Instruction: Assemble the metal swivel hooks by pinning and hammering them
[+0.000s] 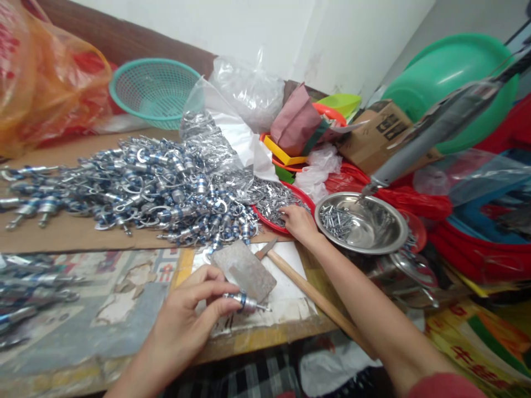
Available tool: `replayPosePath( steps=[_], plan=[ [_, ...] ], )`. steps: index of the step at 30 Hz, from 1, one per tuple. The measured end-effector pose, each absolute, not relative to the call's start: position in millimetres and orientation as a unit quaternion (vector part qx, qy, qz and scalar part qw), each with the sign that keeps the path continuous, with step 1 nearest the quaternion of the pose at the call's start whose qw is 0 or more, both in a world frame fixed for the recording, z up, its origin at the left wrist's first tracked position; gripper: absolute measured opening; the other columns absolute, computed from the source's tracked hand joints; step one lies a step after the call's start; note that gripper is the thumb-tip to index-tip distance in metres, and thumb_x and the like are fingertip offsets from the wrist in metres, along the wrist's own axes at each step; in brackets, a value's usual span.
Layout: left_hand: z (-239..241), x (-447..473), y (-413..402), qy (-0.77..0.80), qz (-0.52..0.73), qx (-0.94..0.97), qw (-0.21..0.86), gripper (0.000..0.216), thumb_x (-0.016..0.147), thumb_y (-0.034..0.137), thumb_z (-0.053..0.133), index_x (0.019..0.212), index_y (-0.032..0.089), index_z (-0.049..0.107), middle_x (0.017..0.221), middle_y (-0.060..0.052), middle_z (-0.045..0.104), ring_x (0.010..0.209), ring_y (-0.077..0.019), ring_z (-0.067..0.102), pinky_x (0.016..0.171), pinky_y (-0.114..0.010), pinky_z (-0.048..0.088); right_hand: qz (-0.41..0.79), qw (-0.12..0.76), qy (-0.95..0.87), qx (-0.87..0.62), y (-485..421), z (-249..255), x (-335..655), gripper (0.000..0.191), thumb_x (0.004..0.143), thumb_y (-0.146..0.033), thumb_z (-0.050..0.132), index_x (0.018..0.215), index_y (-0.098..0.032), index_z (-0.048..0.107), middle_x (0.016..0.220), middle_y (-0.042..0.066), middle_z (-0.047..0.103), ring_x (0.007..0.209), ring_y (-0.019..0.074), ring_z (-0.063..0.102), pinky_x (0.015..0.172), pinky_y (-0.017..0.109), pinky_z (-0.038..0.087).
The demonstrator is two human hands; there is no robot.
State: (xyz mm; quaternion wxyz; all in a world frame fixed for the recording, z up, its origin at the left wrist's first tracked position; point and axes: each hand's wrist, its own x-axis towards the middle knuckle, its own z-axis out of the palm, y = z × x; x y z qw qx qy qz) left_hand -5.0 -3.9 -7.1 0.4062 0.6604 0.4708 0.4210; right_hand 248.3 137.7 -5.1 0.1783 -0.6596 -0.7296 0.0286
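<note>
My left hand (199, 304) pinches a small silver metal fitting with blue bands (243, 300) between thumb and fingers, its thin tip pointing right. Just behind it lies a flat metal block (244, 268) on white paper. My right hand (299, 224) reaches into a red tray (271, 224) of small loose metal pieces (276, 200). Its fingers are bent together at the pieces, and what they grip is too small to make out. A hammer (309, 290) with a wooden handle lies between my arms, its head near the block.
A large heap of silver-blue fittings (157, 188) covers the cardboard at left. A steel bowl (365, 224) with pins stands right of the tray, under a grey hanging tool (431, 135). Behind are a teal basket (155, 91), a cardboard box (375, 132) and a green basin (452, 83).
</note>
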Motion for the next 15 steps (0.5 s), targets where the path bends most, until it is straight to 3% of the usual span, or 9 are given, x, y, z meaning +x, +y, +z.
replayPosePath(
  steps=[3, 7, 10, 15],
  plan=[
    [-4, -3, -5, 0.475, 0.435, 0.640, 0.419, 0.012, 0.066, 0.021, 0.066, 0.074, 0.023, 0.076, 0.069, -0.002, 0.067, 0.067, -0.0171, 0.063, 0.062, -0.025, 0.048, 0.044, 0.228, -0.717, -0.657, 119, 5, 247, 0.022, 0.083, -0.015, 0.053, 0.098, -0.013, 0.069, 0.101, 0.012, 0.068, 0.097, 0.0223, 0.062, 0.087, 0.032, 0.044],
    [-2, 0, -6, 0.499, 0.456, 0.611, 0.412, 0.023, 0.060, 0.020, 0.072, 0.082, 0.022, 0.076, 0.060, 0.001, 0.066, 0.059, -0.0150, 0.061, 0.058, -0.023, 0.048, 0.127, 0.276, -0.737, -0.603, 64, 21, 218, 0.017, 0.084, -0.021, 0.056, 0.092, -0.019, 0.070, 0.086, 0.002, 0.072, 0.077, 0.0132, 0.066, 0.072, 0.023, 0.050],
    [-2, 2, -7, 0.505, 0.476, 0.600, 0.397, 0.029, 0.057, 0.019, 0.075, 0.085, 0.022, 0.075, 0.057, 0.004, 0.065, 0.054, -0.0129, 0.058, 0.058, -0.022, 0.048, 0.236, 0.326, -0.786, -0.470, 19, 30, 188, 0.012, 0.079, -0.015, 0.061, 0.083, -0.017, 0.072, 0.077, 0.003, 0.070, 0.072, 0.0131, 0.064, 0.067, 0.023, 0.049],
    [0, 2, -10, 0.477, 0.491, 0.624, 0.377, 0.025, 0.059, 0.016, 0.074, 0.084, 0.023, 0.076, 0.059, 0.002, 0.067, 0.056, -0.0130, 0.060, 0.059, -0.022, 0.047, 0.222, 0.311, -0.834, -0.397, -12, 40, 169, 0.015, 0.080, -0.008, 0.056, 0.081, -0.009, 0.071, 0.074, 0.007, 0.068, 0.071, 0.0151, 0.060, 0.066, 0.024, 0.046]
  ],
)
